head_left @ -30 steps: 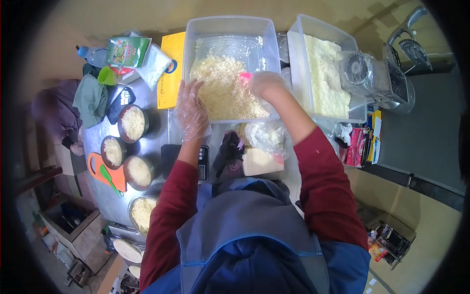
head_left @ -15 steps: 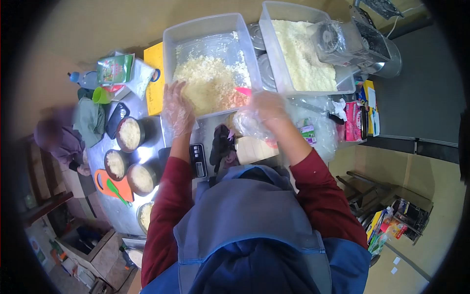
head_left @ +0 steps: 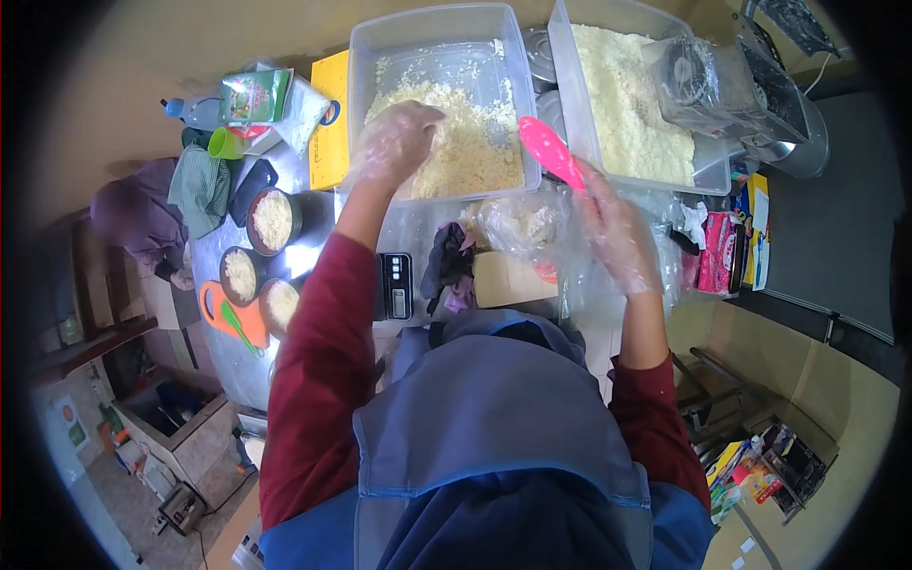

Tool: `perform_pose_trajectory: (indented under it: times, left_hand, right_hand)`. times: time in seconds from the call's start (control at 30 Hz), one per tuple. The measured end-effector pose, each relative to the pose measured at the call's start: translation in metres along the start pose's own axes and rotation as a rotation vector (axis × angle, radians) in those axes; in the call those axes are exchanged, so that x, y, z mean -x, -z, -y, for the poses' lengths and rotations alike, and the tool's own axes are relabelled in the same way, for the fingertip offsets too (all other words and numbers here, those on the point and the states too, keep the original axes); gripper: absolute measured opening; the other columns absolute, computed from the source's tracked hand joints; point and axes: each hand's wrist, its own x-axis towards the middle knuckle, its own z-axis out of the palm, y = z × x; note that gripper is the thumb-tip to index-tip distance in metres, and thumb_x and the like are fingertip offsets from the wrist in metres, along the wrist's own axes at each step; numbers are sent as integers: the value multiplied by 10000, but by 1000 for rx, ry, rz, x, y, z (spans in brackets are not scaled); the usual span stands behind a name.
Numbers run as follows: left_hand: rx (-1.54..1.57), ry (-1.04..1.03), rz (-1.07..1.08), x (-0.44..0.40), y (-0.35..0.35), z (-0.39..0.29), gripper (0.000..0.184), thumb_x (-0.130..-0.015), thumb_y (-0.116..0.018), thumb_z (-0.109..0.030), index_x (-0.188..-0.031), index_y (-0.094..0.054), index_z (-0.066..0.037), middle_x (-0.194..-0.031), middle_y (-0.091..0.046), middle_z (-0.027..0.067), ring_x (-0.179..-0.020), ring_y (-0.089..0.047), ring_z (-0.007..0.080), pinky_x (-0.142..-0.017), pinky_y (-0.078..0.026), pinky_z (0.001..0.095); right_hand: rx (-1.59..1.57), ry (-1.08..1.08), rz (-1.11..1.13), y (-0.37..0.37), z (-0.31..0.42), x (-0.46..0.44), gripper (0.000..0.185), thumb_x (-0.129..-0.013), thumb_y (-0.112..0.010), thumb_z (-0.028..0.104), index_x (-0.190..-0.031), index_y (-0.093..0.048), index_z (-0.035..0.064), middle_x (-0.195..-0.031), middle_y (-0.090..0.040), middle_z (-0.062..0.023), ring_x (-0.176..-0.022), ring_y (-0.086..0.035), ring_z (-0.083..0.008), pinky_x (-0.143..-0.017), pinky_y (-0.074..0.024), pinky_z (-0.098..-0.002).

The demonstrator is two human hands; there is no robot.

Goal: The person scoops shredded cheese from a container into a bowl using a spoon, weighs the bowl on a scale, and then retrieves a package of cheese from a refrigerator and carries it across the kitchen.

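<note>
My right hand (head_left: 617, 233), in a clear plastic glove, grips a bright pink spoon (head_left: 551, 152). Its rounded end points up and left, just right of the near bin's edge. My left hand (head_left: 404, 141), gloved too, hovers over the left side of a clear plastic bin (head_left: 439, 11), fingers bent together; whether crumbs are in them is hidden. Pale, crumbly mixture (head_left: 475, 157) covers the bin's nearer half. Below the bin, on the table, lies a clear plastic bag (head_left: 522, 223) with pale stuff in it.
A second bin (head_left: 655, 182) of white crumbs (head_left: 632, 104) stands at right beside a plastic-wrapped machine (head_left: 703, 81). Left are round pans (head_left: 274, 220), an orange board (head_left: 214, 304) with a green spatula (head_left: 242, 328), and a person (head_left: 147, 218). A digital scale (head_left: 394, 285) sits nearer me.
My right hand has drawn back from the bin, lifting the pink spoon out to the right. My left hand has moved from the rim in over the mixture. The pinkish patch there looks paler.
</note>
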Motion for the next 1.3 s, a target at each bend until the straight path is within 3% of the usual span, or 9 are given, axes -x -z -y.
perform_pose_trajectory:
  times: [0.27, 0.5, 0.57, 0.7, 0.77, 0.9, 1.1, 1.2, 1.3]
  left_hand:
    - [-255, -112, 445, -11, -49, 11, 213, -826, -530, -155, -947, -704, -143, -915, -677, 118, -856, -643, 292, -813, -501, 390]
    - [-250, -156, 307, -4, -51, 7, 192, -843, -513, -153, -890, -697, -125, -910, -656, 130, -873, -635, 282, -797, -508, 390]
    - [-187, -76, 333, -6, -46, 0, 201, -871, -506, -168, -884, -701, -124, -926, -644, 126, -905, -629, 285, -791, -512, 389]
    - [-217, -103, 280, -13, -48, 6, 229, -894, -500, -202, -905, -707, -105, -888, -658, 141, -864, -637, 306, -779, -507, 403]
    - [-99, 156, 246, -19, -18, -20, 218, -885, -535, -204, -921, -701, -68, -850, -668, 168, -808, -644, 331, -757, -502, 423]
    - [-26, 232, 267, 0, -1, -34, 205, -885, -593, -222, -944, -699, -56, -888, -690, 160, -839, -657, 329, -755, -503, 406]
    - [273, 209, 332, 27, 45, -137, 179, -883, -603, -174, -1002, -708, -91, -936, -692, 127, -856, -662, 291, -767, -511, 380]
    - [243, 37, 455, 35, 41, -147, 205, -896, -593, -188, -1052, -700, -107, -953, -686, 130, -875, -663, 282, -799, -512, 370]
    - [251, 156, 412, 11, 23, -115, 233, -896, -585, -189, -1090, -687, -112, -1006, -680, 137, -913, -653, 292, -841, -506, 375]
  right_hand:
    - [-105, -22, -37, 38, -18, 26, 388, -944, -500, 185, -1332, -497, 161, -926, -629, -249, -837, -621, -407, -705, -462, -454]
    - [-192, -16, 77, 36, -33, 23, 381, -955, -480, 238, -1321, -500, 134, -930, -627, -253, -850, -612, -418, -711, -463, -465]
    - [-230, 69, 21, 36, -36, 21, 405, -948, -508, 231, -1332, -498, 103, -767, -576, -204, -613, -555, -263, -615, -431, -368]
    - [-208, 48, 83, 46, -34, 19, 409, -950, -506, 232, -1336, -493, 96, -764, -571, -195, -601, -534, -252, -617, -431, -366]
    - [-291, 6, 127, 46, -38, 18, 382, -950, -497, 245, -1311, -506, 120, -929, -631, -248, -853, -609, -425, -730, -460, -461]
    - [-276, -17, 149, 46, -53, 11, 388, -951, -501, 245, -1315, -506, 111, -918, -623, -255, -841, -604, -428, -723, -467, -436]
    - [-342, -72, 116, 61, -65, 10, 401, -946, -515, 234, -1319, -503, 86, -781, -592, -212, -646, -579, -299, -653, -461, -363]
    - [-341, -69, 90, 60, -69, 6, 396, -944, -519, 226, -1315, -509, 87, -734, -567, -181, -604, -533, -241, -633, -453, -359]
    - [-346, -68, 98, 59, -68, 6, 388, -944, -518, 221, -1310, -516, 91, -723, -561, -180, -601, -537, -243, -629, -449, -363]
